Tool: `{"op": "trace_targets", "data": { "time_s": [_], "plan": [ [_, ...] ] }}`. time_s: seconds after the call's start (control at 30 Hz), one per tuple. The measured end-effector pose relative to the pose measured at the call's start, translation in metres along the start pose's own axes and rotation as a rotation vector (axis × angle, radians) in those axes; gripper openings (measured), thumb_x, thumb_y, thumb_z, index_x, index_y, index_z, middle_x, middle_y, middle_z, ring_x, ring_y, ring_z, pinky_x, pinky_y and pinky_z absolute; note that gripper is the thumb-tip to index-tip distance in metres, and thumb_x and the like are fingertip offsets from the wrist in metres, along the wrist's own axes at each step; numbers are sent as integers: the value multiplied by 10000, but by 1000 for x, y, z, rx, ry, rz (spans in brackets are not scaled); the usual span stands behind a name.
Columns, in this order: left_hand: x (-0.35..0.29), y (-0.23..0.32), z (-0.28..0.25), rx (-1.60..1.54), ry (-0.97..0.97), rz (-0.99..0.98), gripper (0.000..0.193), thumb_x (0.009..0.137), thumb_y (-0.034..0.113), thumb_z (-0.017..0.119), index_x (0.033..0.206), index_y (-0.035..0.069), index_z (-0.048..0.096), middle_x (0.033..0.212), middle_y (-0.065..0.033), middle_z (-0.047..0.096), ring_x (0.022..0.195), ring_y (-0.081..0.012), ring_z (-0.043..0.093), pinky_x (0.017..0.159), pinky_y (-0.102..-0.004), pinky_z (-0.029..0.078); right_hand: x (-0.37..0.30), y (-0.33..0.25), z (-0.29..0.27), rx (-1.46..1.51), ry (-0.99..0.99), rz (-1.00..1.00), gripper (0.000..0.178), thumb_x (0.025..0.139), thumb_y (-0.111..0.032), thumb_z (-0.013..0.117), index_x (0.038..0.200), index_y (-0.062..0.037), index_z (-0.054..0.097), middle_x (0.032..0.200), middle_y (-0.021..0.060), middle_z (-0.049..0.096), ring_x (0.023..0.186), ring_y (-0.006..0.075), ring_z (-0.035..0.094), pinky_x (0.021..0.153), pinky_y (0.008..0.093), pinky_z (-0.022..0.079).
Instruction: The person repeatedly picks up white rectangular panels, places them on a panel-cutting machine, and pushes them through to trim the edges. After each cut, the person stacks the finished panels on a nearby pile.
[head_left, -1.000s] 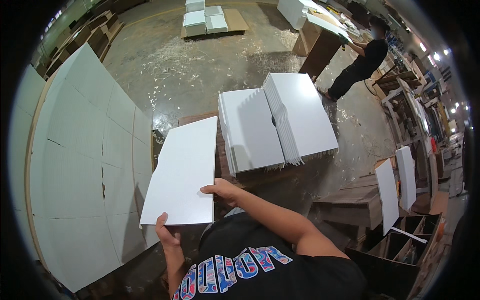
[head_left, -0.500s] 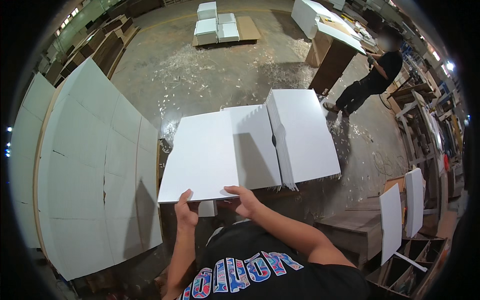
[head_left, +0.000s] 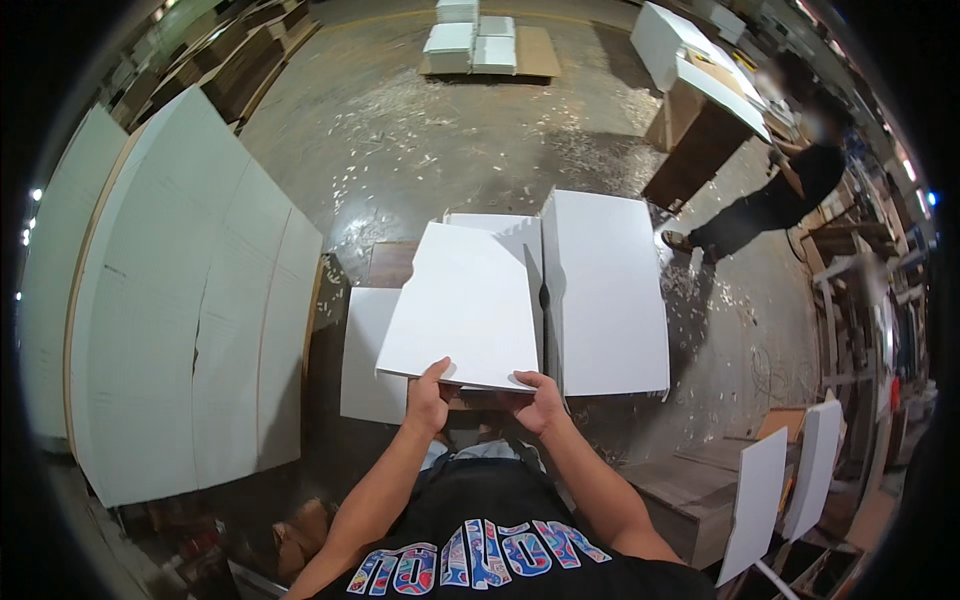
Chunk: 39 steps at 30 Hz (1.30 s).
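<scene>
A flat white panel [head_left: 465, 305] is held in front of me, its near edge gripped from both sides. My left hand [head_left: 428, 402] closes on the near left part, thumb on top and fingers beneath. My right hand [head_left: 541, 403] pinches the same edge farther right. Behind and under the panel's right side lies another white panel [head_left: 515, 228], partly covered. Just right of it rises a stack of white panels [head_left: 610, 290] with a notch in the left side. A lower white board [head_left: 368, 350] shows at the left, partly hidden by the held panel.
Tall pale stacks of sheets [head_left: 190, 310] stand at my left. Another person [head_left: 780, 190] works by a brown cabinet-like box [head_left: 695, 140] at the far right. White panels [head_left: 752, 500] lean at the lower right. Scraps litter the concrete floor [head_left: 390, 150]; white stacks [head_left: 450, 48] sit on a pallet beyond.
The held panel has moved rightward over the neighbouring panel, uncovering a lower white board at the left. Both hands have moved right with it. The view has shifted.
</scene>
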<state>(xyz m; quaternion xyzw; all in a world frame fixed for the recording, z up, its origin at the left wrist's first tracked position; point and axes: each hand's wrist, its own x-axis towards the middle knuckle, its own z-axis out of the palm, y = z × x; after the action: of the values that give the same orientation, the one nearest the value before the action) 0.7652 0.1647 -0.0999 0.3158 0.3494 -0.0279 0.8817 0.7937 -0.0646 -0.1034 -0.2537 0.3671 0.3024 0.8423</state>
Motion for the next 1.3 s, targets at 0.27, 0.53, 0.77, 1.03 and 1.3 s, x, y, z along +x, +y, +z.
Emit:
{"op": "trace_targets", "data": {
  "time_s": [0.27,0.53,0.77,1.03,1.3],
  "plan": [
    [60,-58,-39,-75,46,-125,314,1066,134,735,1331,-23,673,1259,-121,736,1146,-278,735,1010,-438,627,47,4,-29,120,121,-115,266,1021,-222,692,1243,-77,689,1183,57,746,1081,255,711,865,443,621],
    [90,-114,-80,-1,22,-155,386,1024,164,823,1328,-41,702,1329,-137,720,1159,-260,718,1009,-414,615,87,38,-81,4,298,-179,383,1130,-412,656,1286,-62,641,1163,97,696,1017,262,685,845,383,647],
    [101,-97,-146,1291,-455,-566,448,932,337,874,1265,52,778,1147,-109,805,1215,-273,714,933,-440,605,126,69,-136,-164,557,-34,214,1103,-134,489,1178,31,603,1187,256,699,992,395,725,868,473,670],
    [113,-67,-196,1886,99,365,1154,771,354,972,1672,-1,344,1621,-206,515,1476,-371,502,1236,-483,399,150,81,-139,-2097,466,-582,972,895,-232,856,1682,-48,316,1634,308,423,1516,483,416,1285,582,340],
    [175,-99,-234,1808,54,536,624,1014,60,575,1611,-48,428,1566,-235,597,1385,-355,613,1137,-444,496,183,87,-131,-2333,520,-274,1225,883,-170,865,1793,-173,45,1776,332,185,1626,517,274,1340,564,287]
  ]
}}
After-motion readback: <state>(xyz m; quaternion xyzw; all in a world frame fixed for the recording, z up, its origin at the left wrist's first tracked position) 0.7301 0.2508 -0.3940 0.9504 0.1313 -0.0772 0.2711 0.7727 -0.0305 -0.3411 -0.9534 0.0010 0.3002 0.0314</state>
